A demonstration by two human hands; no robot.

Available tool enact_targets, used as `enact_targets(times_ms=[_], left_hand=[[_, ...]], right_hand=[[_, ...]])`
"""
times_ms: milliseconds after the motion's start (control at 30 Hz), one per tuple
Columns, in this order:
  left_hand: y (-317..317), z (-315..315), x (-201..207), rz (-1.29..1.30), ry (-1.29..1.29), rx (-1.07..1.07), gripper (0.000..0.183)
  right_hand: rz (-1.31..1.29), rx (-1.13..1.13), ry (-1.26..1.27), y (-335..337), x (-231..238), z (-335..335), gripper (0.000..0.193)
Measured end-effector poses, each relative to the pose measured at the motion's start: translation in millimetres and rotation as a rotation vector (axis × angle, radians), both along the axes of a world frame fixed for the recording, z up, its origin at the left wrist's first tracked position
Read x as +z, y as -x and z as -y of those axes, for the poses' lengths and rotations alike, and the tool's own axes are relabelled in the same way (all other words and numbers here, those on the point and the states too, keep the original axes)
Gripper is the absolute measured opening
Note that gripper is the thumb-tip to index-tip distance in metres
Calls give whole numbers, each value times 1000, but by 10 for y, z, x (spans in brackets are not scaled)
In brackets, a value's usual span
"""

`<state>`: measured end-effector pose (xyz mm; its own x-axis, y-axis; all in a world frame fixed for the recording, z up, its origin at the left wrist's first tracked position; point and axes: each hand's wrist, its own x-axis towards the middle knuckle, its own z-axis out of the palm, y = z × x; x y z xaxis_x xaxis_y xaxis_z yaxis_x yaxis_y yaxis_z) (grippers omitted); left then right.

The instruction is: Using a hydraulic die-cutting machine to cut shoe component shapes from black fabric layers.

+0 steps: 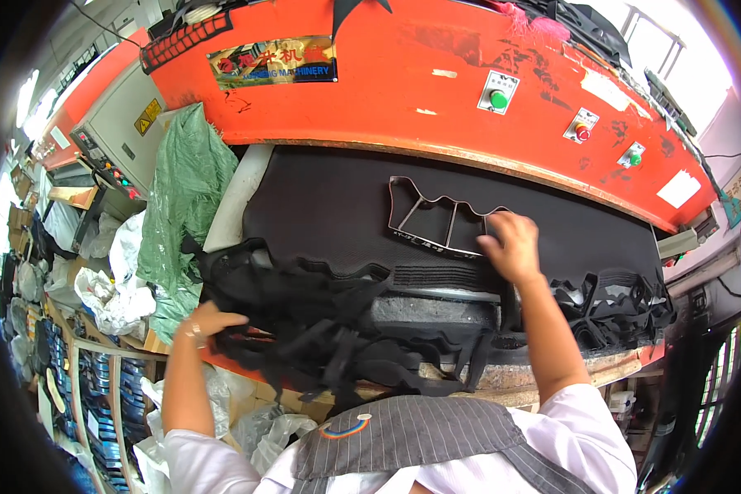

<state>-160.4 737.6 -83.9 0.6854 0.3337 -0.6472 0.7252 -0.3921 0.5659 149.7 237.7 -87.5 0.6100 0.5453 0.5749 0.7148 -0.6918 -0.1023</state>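
Note:
A metal cutting die (pixel 453 224), a thin-walled frame with a wavy edge and cross bars, rests on a dark sheet (pixel 329 202) on the machine bed. My right hand (pixel 512 247) grips the die's right end, thumb and fingers closed about its wall. At the left, my left hand (pixel 208 321) has its fingers stretched out beside a heap of black cut scraps (pixel 305 321), apparently holding nothing. The scraps hang in loose strips over the bed's front edge. Neatly stacked black layers (pixel 445 278) lie between the heap and my right forearm.
Beyond the bed runs the red machine beam (pixel 387 74), with a green button (pixel 498 100) and a red button (pixel 582 132). More black scraps (pixel 613 309) lie at the right front. A green sack (pixel 185 181) and white plastic bags (pixel 111 292) crowd the left.

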Motion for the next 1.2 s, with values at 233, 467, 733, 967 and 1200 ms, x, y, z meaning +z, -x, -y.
enact_targets(times_ms=[233,467,733,967,1200], left_hand=[[114,-658,58,532,-380,278,47],[-790,516,374,521,17,95,27],[-1184,-186,-1173,474,-55,551,32],[-1384,513,-660,586,337,948,54],[-1611,562,-357,416,495,938,77]], right_hand=[[-745,-1120,289,325,149,2132,72],[-1256,-1224,598,1197,325,3241,80],[-614,-1055,-45,554,312,3068,71],[-885,-1087,-1625,-411,-142,2896,66],[-781,-844,-1872,-918,-565,3139,63]])
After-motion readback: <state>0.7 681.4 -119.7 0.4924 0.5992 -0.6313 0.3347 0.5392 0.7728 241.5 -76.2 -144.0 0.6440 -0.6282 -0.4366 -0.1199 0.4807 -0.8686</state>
